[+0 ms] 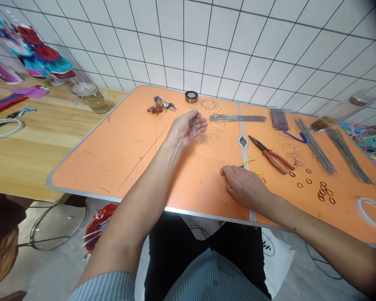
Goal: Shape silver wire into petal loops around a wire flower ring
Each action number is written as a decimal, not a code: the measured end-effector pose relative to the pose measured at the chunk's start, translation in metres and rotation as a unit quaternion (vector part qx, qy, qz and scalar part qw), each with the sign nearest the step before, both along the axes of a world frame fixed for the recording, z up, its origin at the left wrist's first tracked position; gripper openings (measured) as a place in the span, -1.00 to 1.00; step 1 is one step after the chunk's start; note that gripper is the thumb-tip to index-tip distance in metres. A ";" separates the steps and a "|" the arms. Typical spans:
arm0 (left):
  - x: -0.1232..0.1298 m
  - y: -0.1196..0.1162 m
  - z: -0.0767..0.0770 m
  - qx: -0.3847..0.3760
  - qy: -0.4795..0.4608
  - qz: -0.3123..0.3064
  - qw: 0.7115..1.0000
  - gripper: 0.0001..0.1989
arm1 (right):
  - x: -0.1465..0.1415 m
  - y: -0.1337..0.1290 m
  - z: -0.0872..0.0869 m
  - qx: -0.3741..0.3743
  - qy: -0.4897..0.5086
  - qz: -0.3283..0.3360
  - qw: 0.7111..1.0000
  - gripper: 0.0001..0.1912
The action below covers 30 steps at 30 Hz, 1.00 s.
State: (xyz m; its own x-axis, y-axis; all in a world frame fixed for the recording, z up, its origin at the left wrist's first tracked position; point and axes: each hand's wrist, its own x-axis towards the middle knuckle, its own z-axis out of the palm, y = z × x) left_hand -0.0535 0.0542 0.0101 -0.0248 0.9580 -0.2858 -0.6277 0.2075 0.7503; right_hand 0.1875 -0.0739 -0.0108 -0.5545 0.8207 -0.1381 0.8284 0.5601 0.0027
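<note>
My left hand [191, 127] is over the orange table, its fingers curled around a thin wire bent into several petal-like loops [198, 133]. Just right of it, another looped wire shape [217, 133] lies on the tabletop. My right hand [242, 182] rests low near the table's front edge, thumb and forefinger pinched together. A fine pale line shows at those fingertips, too thin to name. Partly hidden behind that hand is a tool with yellow handles [250, 161]. A bundle of straight wires [238, 118] lies beyond my left hand.
Red-handled pliers [271, 155], small dark rings [322, 192] and more wire bundles [315, 146] lie to the right. At the back are keys [166, 105] and a tape roll [191, 96]. A glass jar [92, 98] stands on the wooden table; a bottle [341, 110] stands back right.
</note>
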 end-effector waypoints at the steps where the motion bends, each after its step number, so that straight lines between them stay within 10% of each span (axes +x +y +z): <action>1: 0.000 0.000 0.000 -0.001 -0.001 -0.001 1.000 -0.71 | 0.002 -0.003 -0.001 0.000 0.022 -0.006 1.000 -0.62; 9: 0.008 -0.005 -0.002 0.009 0.005 -0.028 1.000 -0.78 | 0.010 0.010 0.023 0.000 0.255 -0.059 0.965 -0.75; 13: 0.016 -0.011 -0.002 0.020 0.006 -0.060 0.998 -0.82 | 0.009 0.050 0.043 0.057 0.459 -0.162 0.872 -0.72; 23: 0.033 -0.019 -0.007 0.014 -0.001 -0.094 0.995 -0.85 | 0.013 0.077 0.025 -0.164 0.630 -0.231 0.723 -0.61; 30: 0.039 -0.027 -0.007 0.037 0.077 -0.088 0.992 -0.88 | 0.035 0.086 0.028 -0.163 0.620 -0.228 0.733 -0.57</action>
